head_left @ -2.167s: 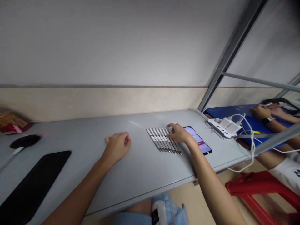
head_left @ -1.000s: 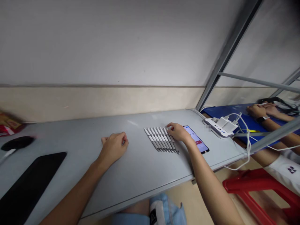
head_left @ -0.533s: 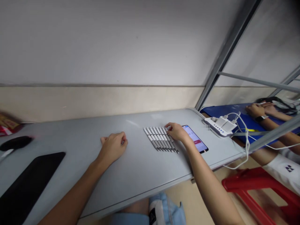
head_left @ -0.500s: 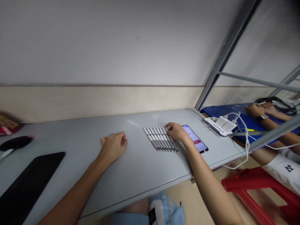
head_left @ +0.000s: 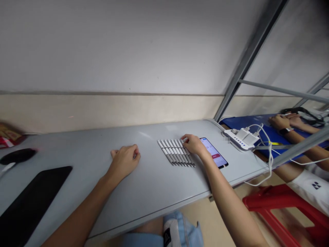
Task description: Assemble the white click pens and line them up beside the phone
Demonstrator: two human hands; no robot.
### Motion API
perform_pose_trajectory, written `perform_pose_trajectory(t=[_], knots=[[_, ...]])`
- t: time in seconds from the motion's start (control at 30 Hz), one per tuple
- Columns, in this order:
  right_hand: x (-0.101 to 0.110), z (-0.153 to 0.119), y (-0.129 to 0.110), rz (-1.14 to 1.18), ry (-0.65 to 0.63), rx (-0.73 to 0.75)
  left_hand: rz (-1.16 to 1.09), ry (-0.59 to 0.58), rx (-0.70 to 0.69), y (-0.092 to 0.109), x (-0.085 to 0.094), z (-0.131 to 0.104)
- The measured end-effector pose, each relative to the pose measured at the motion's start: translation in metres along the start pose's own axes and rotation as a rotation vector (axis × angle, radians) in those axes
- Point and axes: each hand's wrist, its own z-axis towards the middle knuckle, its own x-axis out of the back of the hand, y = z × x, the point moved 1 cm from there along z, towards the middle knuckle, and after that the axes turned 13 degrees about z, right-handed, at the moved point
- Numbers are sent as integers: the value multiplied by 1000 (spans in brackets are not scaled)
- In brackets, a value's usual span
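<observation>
Several white-and-silver pens [head_left: 174, 152] lie side by side on the grey desk [head_left: 144, 199], forming a slanted row. At the row's right end is my right hand [head_left: 192, 144], its thumb and fingers closed on the upper part of the outermost pen [head_left: 190, 160]. That hand covers part of this pen. Left of the row, my left hand [head_left: 124, 158] rests on the desk with its fingers curled in, apart from the pens. Nothing shows in it. A phone [head_left: 214, 154] with a lit screen lies just right of my right hand.
A white power strip [head_left: 238, 140] with plugged-in chargers and cables stands at the right, beside a metal frame post [head_left: 232, 82]. At left lie a black mat [head_left: 38, 199] and a dark mouse-like object [head_left: 17, 156]. Another person's hands [head_left: 285, 120] are over a blue table beyond a red stool [head_left: 277, 199].
The lower end of the outermost pen has shifted slightly up and left, more in line with the others. My left hand stays in place.
</observation>
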Motion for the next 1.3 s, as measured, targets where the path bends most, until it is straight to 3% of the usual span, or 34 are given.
perform_pose_trajectory(t=[0.4, 0.53, 0.7, 0.83, 1.3], knots=[[1, -5, -2, 9, 18, -21, -9, 6, 0, 0, 0, 0], [-10, -18, -25, -67, 51, -134, -12, 7, 2, -1, 1, -1], [-44, -32, -63, -255, 40, -231, -10, 30, -9, -1, -1, 0], [-57, -35, -75, -305, 20, -161, -25, 55, -20, -2, -2, -1], [-65, -42, -83, -289, -181, 103, -47, 92, -33, -1, 1, -3]])
